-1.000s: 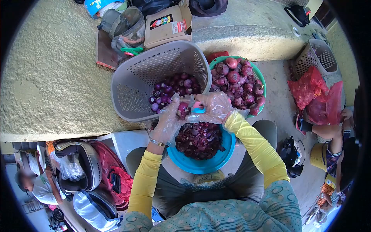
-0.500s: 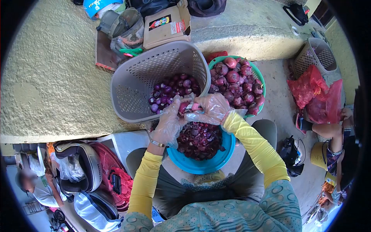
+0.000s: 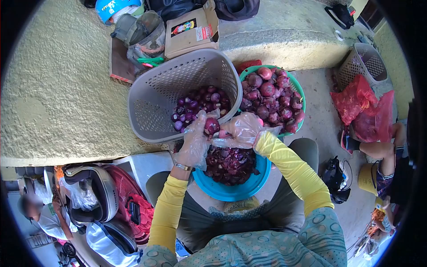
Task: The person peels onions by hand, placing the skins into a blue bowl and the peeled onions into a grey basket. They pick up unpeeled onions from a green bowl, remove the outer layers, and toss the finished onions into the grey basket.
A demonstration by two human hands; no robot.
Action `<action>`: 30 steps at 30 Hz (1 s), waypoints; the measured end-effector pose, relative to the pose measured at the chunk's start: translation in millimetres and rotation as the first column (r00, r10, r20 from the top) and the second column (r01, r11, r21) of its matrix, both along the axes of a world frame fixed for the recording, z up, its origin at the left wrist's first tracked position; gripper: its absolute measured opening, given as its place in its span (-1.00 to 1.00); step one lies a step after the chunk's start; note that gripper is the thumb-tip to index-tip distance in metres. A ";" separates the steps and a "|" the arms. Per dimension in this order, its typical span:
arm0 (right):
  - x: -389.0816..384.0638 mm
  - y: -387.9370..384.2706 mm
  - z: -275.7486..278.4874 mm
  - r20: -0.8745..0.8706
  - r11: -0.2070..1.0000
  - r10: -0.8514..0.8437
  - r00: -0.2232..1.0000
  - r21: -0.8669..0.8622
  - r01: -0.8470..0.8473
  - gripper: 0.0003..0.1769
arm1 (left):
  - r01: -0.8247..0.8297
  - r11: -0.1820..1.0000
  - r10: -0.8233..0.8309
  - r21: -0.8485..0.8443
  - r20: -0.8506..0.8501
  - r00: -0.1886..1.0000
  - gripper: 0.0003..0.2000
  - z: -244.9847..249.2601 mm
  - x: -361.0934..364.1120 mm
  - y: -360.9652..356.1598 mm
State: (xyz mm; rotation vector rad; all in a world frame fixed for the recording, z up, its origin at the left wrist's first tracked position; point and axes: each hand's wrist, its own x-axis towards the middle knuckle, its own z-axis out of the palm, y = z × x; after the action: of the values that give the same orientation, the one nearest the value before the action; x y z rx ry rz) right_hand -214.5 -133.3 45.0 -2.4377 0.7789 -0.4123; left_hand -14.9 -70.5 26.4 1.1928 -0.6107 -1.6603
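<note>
Both my hands wear clear plastic gloves over a blue bowl (image 3: 231,189) full of purple onion skins. My left hand (image 3: 195,138) grips a red onion (image 3: 211,126). My right hand (image 3: 242,129) is closed on a small knife with a pink and blue handle, pressed against that onion. A grey plastic basket (image 3: 155,100) tilted behind holds several peeled purple onions. To its right a green bowl (image 3: 299,86) is heaped with unpeeled red onions.
A cardboard box (image 3: 191,29) and a plastic jug (image 3: 147,31) sit on the rough ledge behind. Red mesh bags (image 3: 362,111) and another grey basket (image 3: 367,62) lie at right beside another person's arm (image 3: 378,151). A helmet (image 3: 91,191) sits at left.
My right hand has shifted slightly down and left against the onion, and the blue knife handle is now mostly hidden under the glove. The onion has turned in my left hand.
</note>
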 end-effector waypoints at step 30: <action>-1.8 -3.5 2.5 0.032 0.994 -0.068 0.997 -0.086 0.071 -0.21 | 0.048 0.997 -0.059 0.068 0.170 0.984 -0.47 9.9 -0.7 2.4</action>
State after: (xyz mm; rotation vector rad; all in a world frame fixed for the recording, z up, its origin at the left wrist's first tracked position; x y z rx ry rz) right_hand -216.3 -136.8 47.4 -2.4846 0.8518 -0.5170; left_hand -15.6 -68.2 36.3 1.3871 -0.7067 -1.6425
